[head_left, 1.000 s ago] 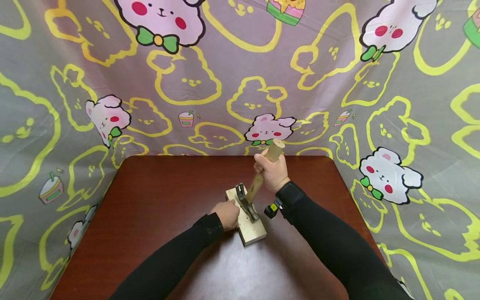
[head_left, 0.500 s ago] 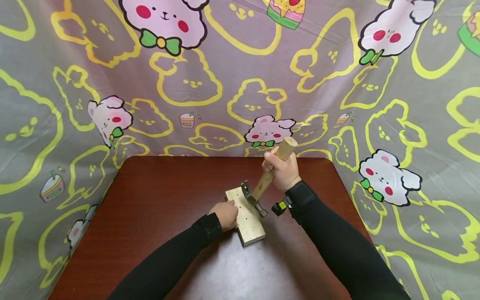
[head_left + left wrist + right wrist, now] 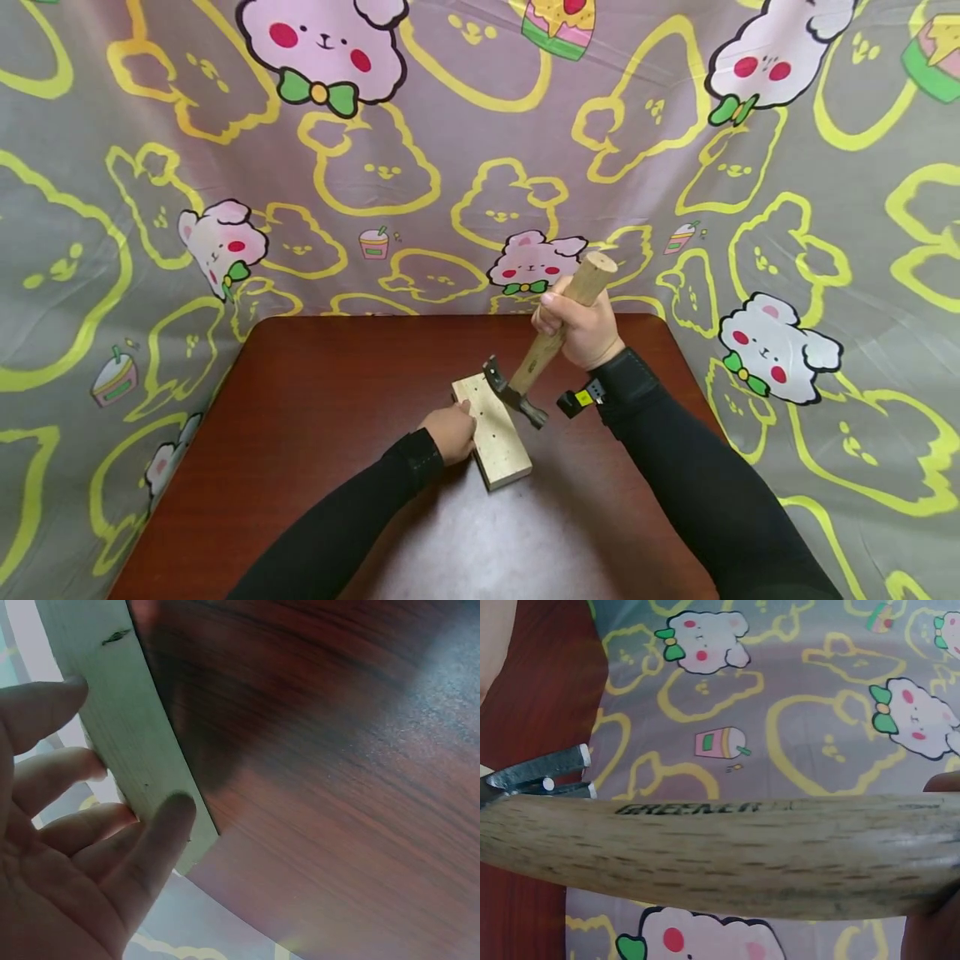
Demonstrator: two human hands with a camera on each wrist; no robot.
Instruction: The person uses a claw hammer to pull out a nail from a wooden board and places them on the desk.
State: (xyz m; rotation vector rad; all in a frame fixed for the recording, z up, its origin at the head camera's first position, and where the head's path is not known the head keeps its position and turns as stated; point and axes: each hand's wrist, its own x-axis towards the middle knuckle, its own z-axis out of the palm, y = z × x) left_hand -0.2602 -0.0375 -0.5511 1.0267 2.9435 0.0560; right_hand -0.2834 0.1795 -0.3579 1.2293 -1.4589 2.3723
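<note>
A pale wooden block (image 3: 501,442) with several small dark spots on its top lies slanted on the brown table. My left hand (image 3: 452,432) grips its left edge; in the left wrist view the fingertips and thumb touch the block's side. My right hand (image 3: 583,325) holds a claw hammer (image 3: 536,367) by its wooden handle, which leans up to the right. The hammer's claw (image 3: 492,372) is over the block's far right edge, and the striking face points right, past the edge. Between the claw's tines a small bright round spot like a nail head (image 3: 548,784) shows.
The reddish-brown table (image 3: 322,400) extends on both sides of the block. Patterned cloth (image 3: 420,167) hangs close behind the table and along its sides. A small black camera (image 3: 576,402) sticks out from the right wrist.
My right hand has moved right and slightly up, tilting the hammer further right. Its head has shifted from the middle of the block toward the right edge. My left hand and the block stay in place.
</note>
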